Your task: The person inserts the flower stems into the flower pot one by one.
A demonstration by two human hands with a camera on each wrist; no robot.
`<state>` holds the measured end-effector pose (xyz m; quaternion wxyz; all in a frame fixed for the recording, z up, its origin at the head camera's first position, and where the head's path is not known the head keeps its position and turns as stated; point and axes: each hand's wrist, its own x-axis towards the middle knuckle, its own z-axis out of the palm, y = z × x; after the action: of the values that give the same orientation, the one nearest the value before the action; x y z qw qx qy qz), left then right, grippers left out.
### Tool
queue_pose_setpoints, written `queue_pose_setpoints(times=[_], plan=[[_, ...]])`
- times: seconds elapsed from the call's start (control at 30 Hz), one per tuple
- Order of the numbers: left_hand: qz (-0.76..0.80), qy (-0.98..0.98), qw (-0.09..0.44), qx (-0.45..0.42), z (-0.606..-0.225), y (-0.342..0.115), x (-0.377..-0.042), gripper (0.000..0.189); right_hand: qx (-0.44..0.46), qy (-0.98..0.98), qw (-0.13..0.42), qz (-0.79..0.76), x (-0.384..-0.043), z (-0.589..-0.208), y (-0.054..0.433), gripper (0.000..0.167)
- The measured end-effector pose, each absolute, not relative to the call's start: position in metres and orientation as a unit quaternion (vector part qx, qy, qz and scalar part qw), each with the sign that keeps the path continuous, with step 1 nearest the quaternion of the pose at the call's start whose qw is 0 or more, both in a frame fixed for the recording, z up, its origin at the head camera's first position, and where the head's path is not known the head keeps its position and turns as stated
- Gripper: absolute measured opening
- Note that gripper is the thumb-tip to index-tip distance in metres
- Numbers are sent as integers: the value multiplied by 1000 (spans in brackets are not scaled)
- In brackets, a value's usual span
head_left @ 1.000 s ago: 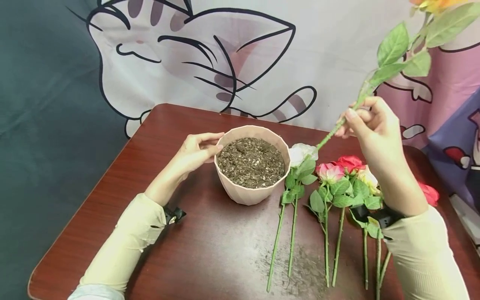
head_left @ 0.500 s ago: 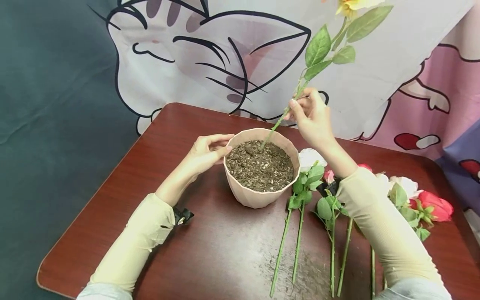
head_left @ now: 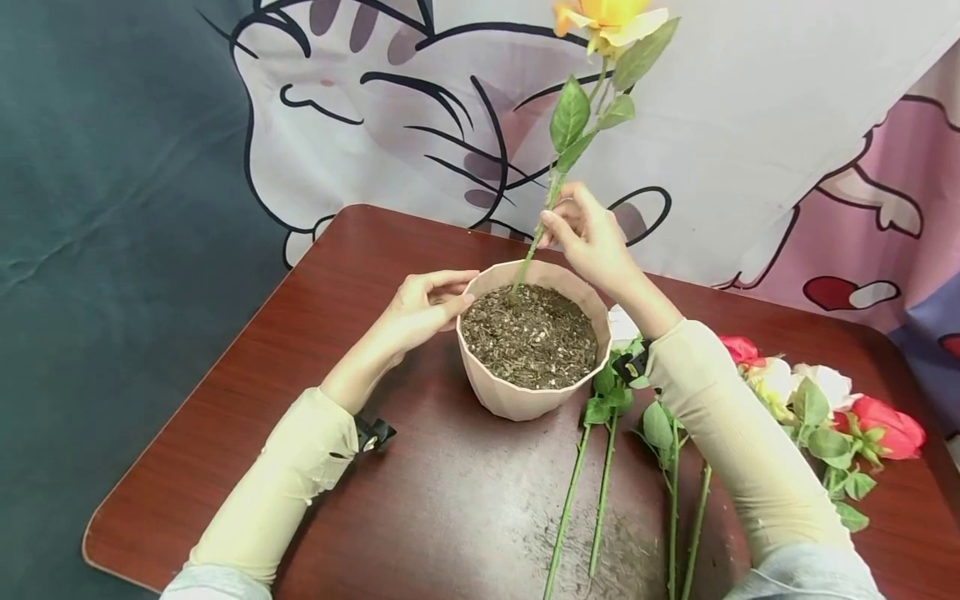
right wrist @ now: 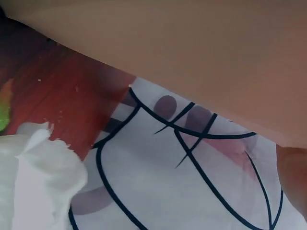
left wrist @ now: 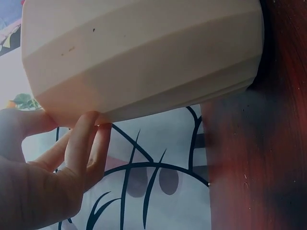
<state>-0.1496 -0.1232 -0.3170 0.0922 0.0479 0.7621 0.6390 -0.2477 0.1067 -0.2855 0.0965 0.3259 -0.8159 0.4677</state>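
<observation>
A pale pink faceted flowerpot (head_left: pixel 517 402) full of dark soil (head_left: pixel 528 337) stands on the table. My left hand (head_left: pixel 423 312) pinches its left rim, the thumb at the edge and the fingers against the outer wall, as the left wrist view also shows on the pot's side (left wrist: pixel 144 62). My right hand (head_left: pixel 592 237) pinches the thorny green stem of a yellow rose (head_left: pixel 609 23). The rose leans a little to the right, and its stem's lower end meets the soil near the pot's back left wall. How deep it goes is hidden.
Right of the pot lie a white rose (head_left: pixel 621 327), red roses (head_left: pixel 888 427) and other long-stemmed flowers, partly under my right forearm. Loose soil (head_left: pixel 622 542) is scattered on the brown table (head_left: pixel 420 517). A cartoon cat curtain (head_left: pixel 750 125) hangs behind.
My right hand has carried the yellow rose leftwards from above the lying flowers to the pot, bringing the stem's end down to the soil. My left hand has stayed on the rim.
</observation>
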Motion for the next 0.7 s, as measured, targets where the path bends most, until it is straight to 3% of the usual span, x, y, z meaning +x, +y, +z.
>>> queue_pose_setpoints(times=[0.23, 0.7], plan=[[641, 760, 92, 46, -318, -122, -150, 39, 381, -824, 84, 411, -247, -287, 103, 14], [648, 754, 100, 45, -320, -126, -151, 39, 377, -802, 7, 463, -249, -294, 81, 16]])
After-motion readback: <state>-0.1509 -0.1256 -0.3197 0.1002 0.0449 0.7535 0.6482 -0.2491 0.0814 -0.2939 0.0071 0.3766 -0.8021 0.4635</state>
